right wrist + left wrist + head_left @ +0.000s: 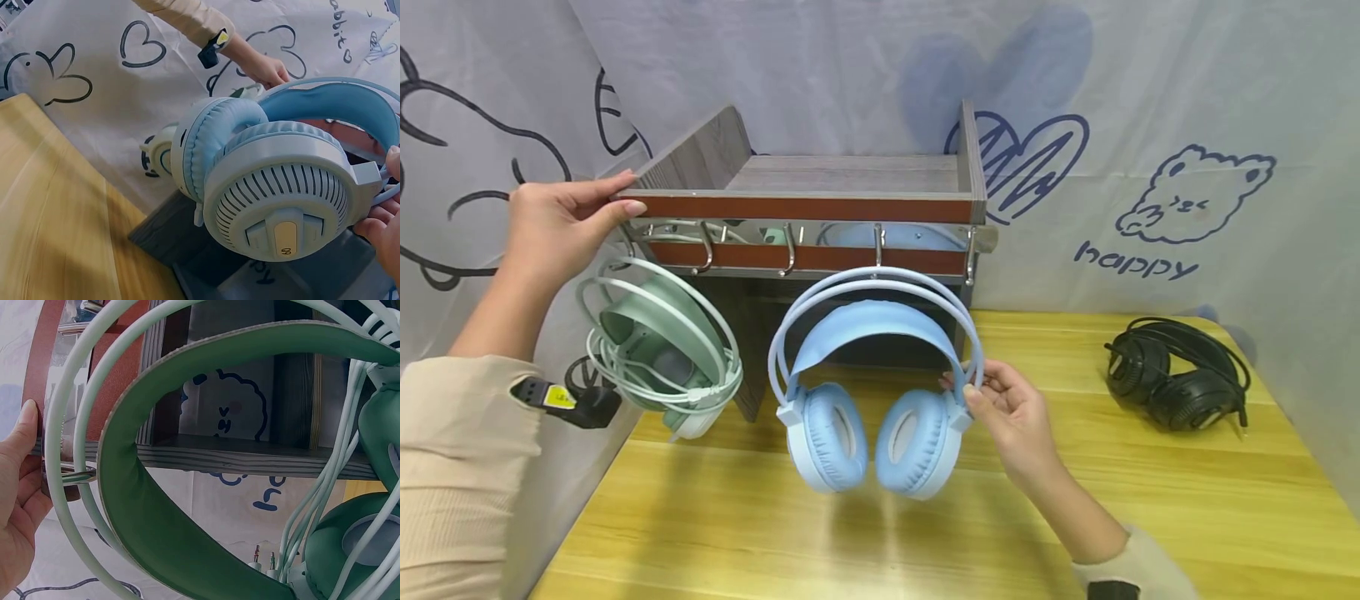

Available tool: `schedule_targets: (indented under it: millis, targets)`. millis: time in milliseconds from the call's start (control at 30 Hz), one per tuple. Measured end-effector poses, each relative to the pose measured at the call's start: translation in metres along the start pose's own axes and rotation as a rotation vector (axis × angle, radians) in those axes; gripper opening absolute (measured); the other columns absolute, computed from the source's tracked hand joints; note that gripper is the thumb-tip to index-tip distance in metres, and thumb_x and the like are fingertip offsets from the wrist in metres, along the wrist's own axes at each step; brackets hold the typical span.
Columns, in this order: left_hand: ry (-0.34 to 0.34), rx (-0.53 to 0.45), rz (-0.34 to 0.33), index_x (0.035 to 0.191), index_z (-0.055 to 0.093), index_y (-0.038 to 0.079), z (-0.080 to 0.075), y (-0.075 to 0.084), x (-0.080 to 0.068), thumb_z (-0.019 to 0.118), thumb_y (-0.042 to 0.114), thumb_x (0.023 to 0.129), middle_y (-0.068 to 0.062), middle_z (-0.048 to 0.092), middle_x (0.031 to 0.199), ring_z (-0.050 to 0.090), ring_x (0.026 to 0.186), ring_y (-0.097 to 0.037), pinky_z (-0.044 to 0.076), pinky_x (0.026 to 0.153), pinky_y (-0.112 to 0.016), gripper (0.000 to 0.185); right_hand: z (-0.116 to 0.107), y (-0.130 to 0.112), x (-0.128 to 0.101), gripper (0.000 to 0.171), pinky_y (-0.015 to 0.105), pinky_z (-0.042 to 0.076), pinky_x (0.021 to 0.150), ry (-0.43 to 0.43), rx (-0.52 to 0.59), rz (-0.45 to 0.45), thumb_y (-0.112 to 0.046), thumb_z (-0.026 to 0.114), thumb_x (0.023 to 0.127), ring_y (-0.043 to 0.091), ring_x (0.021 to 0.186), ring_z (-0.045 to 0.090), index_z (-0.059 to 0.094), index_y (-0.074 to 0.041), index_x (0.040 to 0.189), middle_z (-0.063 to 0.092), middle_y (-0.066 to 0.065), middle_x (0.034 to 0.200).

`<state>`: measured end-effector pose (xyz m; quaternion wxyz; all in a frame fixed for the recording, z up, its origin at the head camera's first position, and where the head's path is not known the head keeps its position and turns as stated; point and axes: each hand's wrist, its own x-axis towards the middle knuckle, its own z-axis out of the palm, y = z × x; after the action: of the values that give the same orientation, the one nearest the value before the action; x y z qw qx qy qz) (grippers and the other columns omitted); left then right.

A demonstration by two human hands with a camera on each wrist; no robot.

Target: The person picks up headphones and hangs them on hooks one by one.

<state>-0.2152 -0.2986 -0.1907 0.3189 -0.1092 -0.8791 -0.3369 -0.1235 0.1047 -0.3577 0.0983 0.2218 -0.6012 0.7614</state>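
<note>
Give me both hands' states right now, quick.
Left hand: fingers and thumb grip the left end of the wooden rack.
Right hand: fingers pinch the blue headphones at the right earcup's band, which hangs on a hook.

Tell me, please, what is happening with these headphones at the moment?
A person's right hand holds the blue headset by its band, which hangs at a hook of the wooden rack. The left hand grips the rack's corner. A green headset hangs on the left; a black headset lies on the table.
</note>
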Motion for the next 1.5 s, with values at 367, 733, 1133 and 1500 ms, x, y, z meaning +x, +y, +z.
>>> schedule_targets:
  millis: [367,733,1133,1500]
  targets:
    - [-0.008,0.015,-0.022,0.112,0.065,0.001,-0.001,0.0,0.0,0.071,0.022,0.082,0.042,0.055,0.094,0.049,0.071,0.029,0.036,0.057,0.002,0.037,0.026,0.001,0.015,0.029,0.019,0.052,0.082,-0.024,-0.011,0.028,0.006,0.052,0.089,0.005,0.093,0.066,0.043,0.022,0.113,0.068,-0.01,0.098]
    - [-0.006,0.017,-0.027,0.112,0.065,0.003,-0.001,-0.001,-0.001,0.071,0.023,0.082,0.039,0.056,0.096,0.049,0.071,0.029,0.037,0.059,0.002,0.037,0.045,0.005,0.021,0.029,0.021,0.053,0.08,-0.021,-0.022,0.037,0.005,0.055,0.088,0.008,0.091,0.066,0.046,0.02,0.111,0.066,0.016,0.1]
    - [-0.003,0.015,-0.02,0.113,0.065,0.002,0.0,-0.001,-0.001,0.07,0.022,0.083,0.042,0.055,0.094,0.049,0.072,0.029,0.037,0.058,0.002,0.036,0.056,0.014,0.028,0.028,0.019,0.053,0.077,0.001,-0.083,0.049,0.009,0.055,0.086,0.006,0.086,0.064,0.048,0.02,0.111,0.058,0.039,0.1]
    - [0.002,0.013,-0.016,0.112,0.065,0.003,0.0,-0.002,0.0,0.071,0.022,0.082,0.045,0.053,0.091,0.049,0.071,0.029,0.036,0.057,0.002,0.036,0.059,0.018,0.03,0.028,0.017,0.053,0.076,0.029,-0.046,0.09,0.008,0.053,0.087,0.006,0.084,0.065,0.047,0.02,0.112,0.056,0.041,0.103]
